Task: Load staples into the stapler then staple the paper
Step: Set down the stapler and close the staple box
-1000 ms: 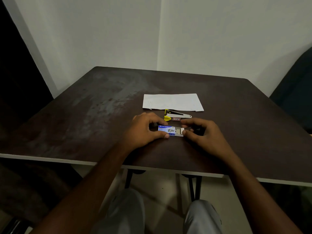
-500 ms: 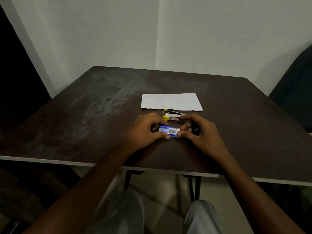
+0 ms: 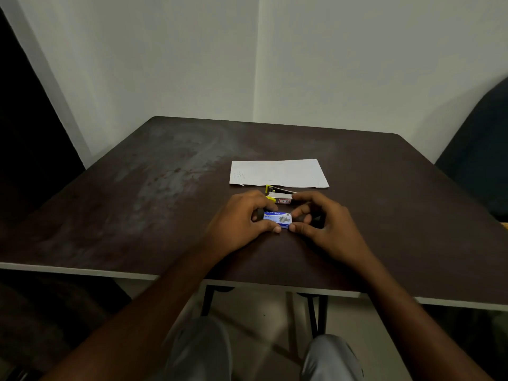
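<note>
Head view: both hands meet on the blue staple box (image 3: 277, 220), near the middle of the table (image 3: 137, 202) front edge. The left hand (image 3: 239, 224) pinches its left end to steady it. The right hand (image 3: 327, 226) nips the right end, probably working the tray. The stapler (image 3: 280, 195) waits just behind, the paper (image 3: 277, 173) beyond it.

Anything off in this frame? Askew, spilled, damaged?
Only minor: the white paper stack has uneven near corners, as if its sheets are slightly misaligned. The yellow-and-metal stapler lies just in front of it; the left hand and right hand pinch the small blue cardboard staple box. Nothing spilled or visibly damaged.
</note>
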